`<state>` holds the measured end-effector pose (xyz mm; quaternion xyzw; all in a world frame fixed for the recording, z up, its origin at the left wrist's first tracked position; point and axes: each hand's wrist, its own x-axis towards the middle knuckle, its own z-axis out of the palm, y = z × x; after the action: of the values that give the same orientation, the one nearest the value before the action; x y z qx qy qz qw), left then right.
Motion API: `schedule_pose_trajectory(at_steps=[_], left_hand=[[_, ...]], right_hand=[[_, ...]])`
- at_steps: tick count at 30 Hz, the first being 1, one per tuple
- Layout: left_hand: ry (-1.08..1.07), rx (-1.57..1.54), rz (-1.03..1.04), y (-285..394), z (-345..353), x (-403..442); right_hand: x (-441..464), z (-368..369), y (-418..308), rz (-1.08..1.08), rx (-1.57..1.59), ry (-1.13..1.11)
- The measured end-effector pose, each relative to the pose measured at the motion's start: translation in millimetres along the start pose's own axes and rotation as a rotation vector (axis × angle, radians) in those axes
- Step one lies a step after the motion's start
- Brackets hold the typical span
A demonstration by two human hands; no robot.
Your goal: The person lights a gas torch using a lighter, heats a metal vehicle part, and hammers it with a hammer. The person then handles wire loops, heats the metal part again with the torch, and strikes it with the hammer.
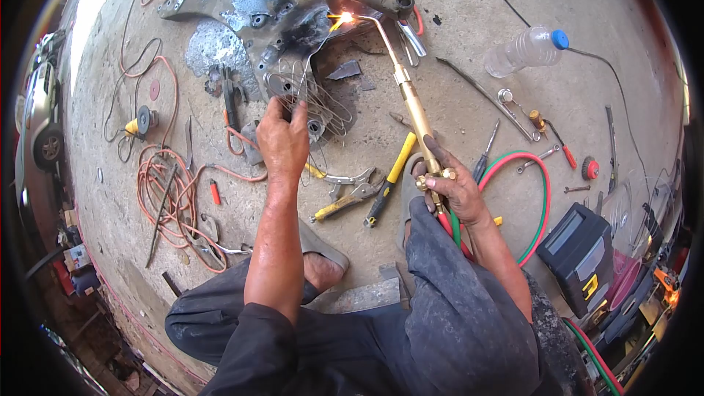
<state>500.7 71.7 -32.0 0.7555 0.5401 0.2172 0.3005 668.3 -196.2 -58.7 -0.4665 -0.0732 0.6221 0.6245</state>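
Observation:
My right hand (460, 192) is wrapped round the valve end of a brass gas torch (416, 106). Its thin bent neck reaches up to a bright orange glow (345, 19) on a large dark metal part (297, 38). Between the thumb and fingers of my left hand (283, 139) is a coil of thin filler wire (336, 111), looped over the near side of the part. One straight end of the wire runs up to the glowing spot. Red and green hoses (544, 209) leave the torch below my right hand.
A yellow-handled hammer (392, 176) and locking pliers (356, 194) lie before my feet. Orange cable (158, 194) is coiled at left. To the right are a plastic bottle (524, 51), a ratchet (506, 95), screwdrivers and a black tool case (576, 253).

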Motion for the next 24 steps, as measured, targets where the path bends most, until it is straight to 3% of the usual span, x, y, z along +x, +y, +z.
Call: schedule_pose_trajectory(at_steps=[24], left_hand=[[-0.013, 0.035, -0.001, 3.9, -1.7, 3.3]], right_hand=[[0.0, -1.3, 2.2, 0.003, -0.003, 0.006]])
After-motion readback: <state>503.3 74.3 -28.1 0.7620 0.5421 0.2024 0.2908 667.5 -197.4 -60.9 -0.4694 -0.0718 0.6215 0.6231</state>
